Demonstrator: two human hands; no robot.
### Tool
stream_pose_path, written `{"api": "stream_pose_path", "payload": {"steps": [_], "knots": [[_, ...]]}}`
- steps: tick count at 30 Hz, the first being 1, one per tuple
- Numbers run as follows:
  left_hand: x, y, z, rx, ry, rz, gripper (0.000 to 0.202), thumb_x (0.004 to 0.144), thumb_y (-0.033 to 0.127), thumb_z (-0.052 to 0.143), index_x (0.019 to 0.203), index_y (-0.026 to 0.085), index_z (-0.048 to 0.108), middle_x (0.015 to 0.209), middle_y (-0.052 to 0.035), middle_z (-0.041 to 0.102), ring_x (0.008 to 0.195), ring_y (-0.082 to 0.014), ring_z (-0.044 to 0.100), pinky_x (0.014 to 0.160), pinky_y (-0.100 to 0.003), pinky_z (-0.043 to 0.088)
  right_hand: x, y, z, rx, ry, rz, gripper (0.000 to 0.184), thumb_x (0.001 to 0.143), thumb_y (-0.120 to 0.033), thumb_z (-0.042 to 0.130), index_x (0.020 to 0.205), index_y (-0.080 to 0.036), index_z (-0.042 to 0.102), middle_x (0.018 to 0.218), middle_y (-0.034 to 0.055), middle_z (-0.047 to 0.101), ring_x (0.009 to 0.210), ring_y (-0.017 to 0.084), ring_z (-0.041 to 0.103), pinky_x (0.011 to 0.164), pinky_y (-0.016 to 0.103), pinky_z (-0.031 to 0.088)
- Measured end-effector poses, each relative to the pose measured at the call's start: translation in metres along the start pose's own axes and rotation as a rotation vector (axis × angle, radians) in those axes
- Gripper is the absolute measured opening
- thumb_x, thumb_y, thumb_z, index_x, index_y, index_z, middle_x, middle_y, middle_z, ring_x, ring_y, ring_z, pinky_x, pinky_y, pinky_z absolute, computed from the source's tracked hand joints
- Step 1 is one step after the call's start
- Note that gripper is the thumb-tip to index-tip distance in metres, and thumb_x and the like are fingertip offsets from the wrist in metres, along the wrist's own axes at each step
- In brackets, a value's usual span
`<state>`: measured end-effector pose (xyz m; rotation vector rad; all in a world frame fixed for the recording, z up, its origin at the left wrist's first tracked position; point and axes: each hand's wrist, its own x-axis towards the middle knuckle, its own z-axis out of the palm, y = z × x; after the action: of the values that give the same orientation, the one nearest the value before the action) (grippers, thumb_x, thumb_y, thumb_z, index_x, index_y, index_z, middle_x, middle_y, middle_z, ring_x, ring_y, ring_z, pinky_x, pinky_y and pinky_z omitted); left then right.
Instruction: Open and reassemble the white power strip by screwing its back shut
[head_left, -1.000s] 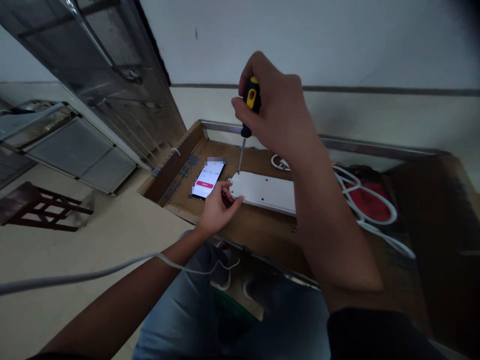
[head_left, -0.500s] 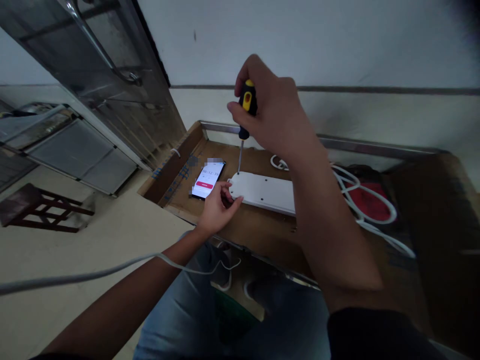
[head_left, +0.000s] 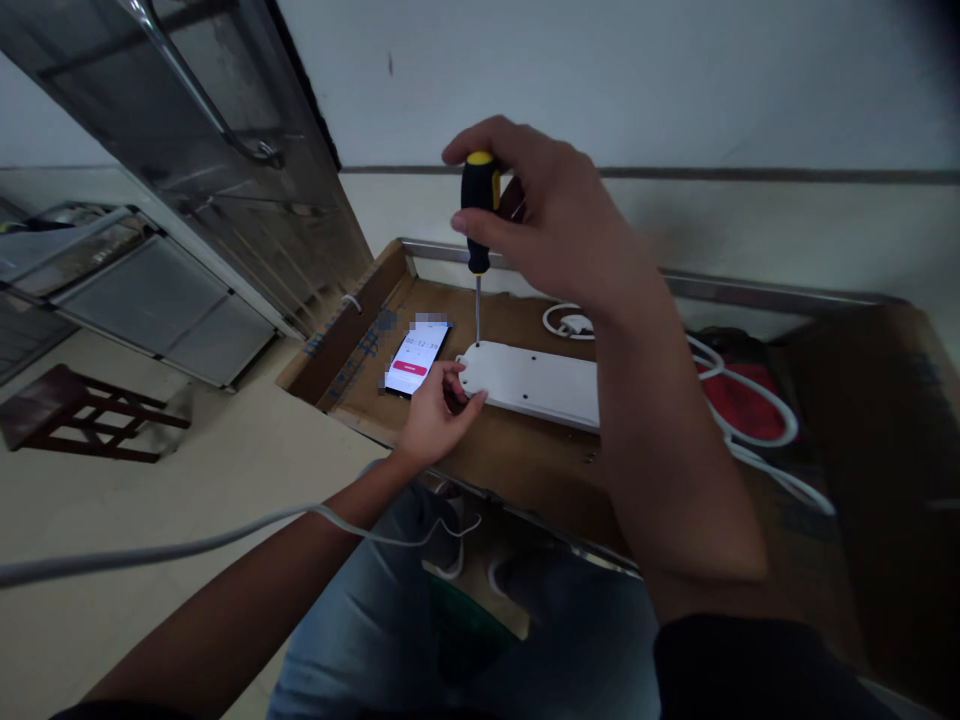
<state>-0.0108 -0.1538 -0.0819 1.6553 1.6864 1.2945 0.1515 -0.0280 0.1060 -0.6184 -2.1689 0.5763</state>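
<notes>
A white power strip (head_left: 536, 383) lies back side up on a brown wooden table (head_left: 525, 455). My left hand (head_left: 435, 415) pinches its near left corner, fingers closed on the casing. My right hand (head_left: 551, 225) grips a black and yellow screwdriver (head_left: 478, 225) held upright, fingertips wrapped round the handle. The thin shaft points down and its tip meets the strip's far left corner. A lit phone (head_left: 417, 358) lies flat just left of the strip.
The strip's white cable (head_left: 742, 415) loops over a red object (head_left: 742, 405) at the table's right. A metal rail edges the table's far side by the wall. A metal rack (head_left: 195, 180) leans at the left. A small dark wooden stool (head_left: 75, 415) stands on the floor.
My right hand has shifted its hold on the screwdriver handle, fingers now more spread round the top, and the handle has turned. Left hand and power strip have stayed in place.
</notes>
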Motion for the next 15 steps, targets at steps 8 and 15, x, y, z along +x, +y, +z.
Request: {"api": "stream_pose_path", "payload": {"steps": [8,15], "knots": [[0.000,0.002,0.000,0.027,0.008,0.002,0.039,0.089,0.039,0.074,0.117,0.021,0.053,0.080,0.0046,0.055,0.065,-0.0108,0.054,0.061,-0.026,0.045,0.005,-0.001,0.022,0.170,0.073,0.029,0.016,0.093,-0.032,0.057,0.101,-0.027,0.044,0.088,0.0003,0.054,0.074,0.018,0.047,0.073,0.033,0.044],[-0.001,0.000,0.000,0.014,-0.005,0.023,0.039,0.090,0.038,0.075,0.118,0.022,0.053,0.080,0.0050,0.055,0.065,-0.0103,0.054,0.061,-0.024,0.044,0.006,0.005,0.013,-0.111,0.157,0.077,0.025,0.087,-0.038,0.073,0.100,-0.023,0.057,0.106,0.0073,0.062,0.095,0.020,0.054,0.096,0.038,0.045]]}}
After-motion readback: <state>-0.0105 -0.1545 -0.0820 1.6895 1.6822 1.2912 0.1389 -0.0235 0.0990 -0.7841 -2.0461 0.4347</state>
